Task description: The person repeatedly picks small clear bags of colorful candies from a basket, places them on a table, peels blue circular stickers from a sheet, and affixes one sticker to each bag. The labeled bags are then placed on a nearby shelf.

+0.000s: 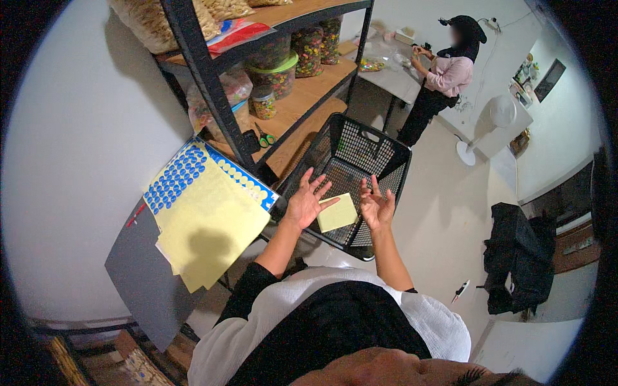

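Both of my hands are raised palm up over a black plastic mesh basket (369,153). My left hand (306,203) has its fingers spread, and its thumb overlaps the view of a pale yellow paper piece (339,213) in the basket; whether they touch I cannot tell. My right hand (377,205) is to the right of that paper, fingers apart and slightly bent, holding nothing. To the left, large pale yellow sheets (217,222) and a sheet of round blue stickers (176,178) lie on a grey table (140,260).
A black-framed shelf (309,91) holds tubs of colourful pieces and green-handled scissors (267,140). A person (449,77) stands at a far table (393,79). A white fan (502,112), a black cloth-covered object (514,260) and a small knife-like tool (461,291) are to the right.
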Action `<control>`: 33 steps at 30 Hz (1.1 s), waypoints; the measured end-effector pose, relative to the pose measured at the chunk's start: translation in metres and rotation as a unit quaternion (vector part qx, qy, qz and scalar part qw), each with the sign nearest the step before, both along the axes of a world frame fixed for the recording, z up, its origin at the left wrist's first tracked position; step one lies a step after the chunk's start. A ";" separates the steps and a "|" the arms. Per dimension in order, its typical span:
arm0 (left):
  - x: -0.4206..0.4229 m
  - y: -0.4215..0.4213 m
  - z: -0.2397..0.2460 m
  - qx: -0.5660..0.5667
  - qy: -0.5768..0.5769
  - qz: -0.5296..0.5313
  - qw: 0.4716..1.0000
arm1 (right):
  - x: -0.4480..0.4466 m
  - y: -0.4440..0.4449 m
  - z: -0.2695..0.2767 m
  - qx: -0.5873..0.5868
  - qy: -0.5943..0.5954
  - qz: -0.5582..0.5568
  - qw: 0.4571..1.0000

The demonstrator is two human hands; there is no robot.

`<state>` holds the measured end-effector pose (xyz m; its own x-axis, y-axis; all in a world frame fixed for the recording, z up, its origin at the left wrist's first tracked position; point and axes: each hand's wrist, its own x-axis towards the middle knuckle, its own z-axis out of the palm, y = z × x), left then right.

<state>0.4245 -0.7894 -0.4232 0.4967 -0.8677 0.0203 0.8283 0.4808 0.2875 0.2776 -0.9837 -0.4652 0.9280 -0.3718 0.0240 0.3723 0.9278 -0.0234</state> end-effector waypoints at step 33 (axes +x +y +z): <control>0.131 0.398 -0.047 0.586 -0.342 0.402 0.615 | 0.184 0.228 -0.018 -0.805 0.245 0.010 0.540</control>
